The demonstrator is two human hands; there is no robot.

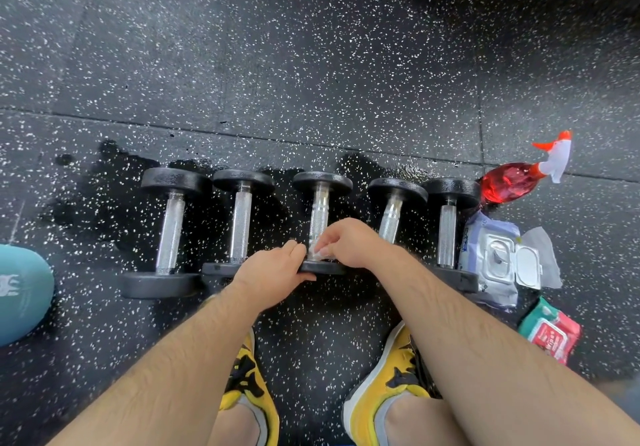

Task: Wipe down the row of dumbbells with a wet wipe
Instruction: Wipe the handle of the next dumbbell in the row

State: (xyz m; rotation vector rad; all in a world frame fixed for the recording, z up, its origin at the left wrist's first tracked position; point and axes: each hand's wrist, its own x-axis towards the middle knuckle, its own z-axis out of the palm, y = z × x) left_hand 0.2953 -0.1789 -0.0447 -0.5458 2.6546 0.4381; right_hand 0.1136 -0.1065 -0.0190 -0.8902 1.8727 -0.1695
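Left hand (pixel 273 269) grips 3rd black steel-handled dumbbell (pixel 320 210) by near plate, likely steadying it; right hand (pixel 353 244) pinches crumpled white wet wipe (pixel 317 253) against handle.

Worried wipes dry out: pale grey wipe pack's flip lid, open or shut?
Open. The white plastic flip lid lies swung back to the right of the pale grey wipe pack, its dispensing opening uncovered.

The dumbbells (pixel 318 213) are showing bright knurled metal handles and black, pebbled heads. The wet wipe (pixel 316 253) is looking soft and white. The speckled rubber floor (pixel 311 64) is lying matt far off, gleaming wet around them. The spray bottle (pixel 509 184) is shining, clear red plastic.
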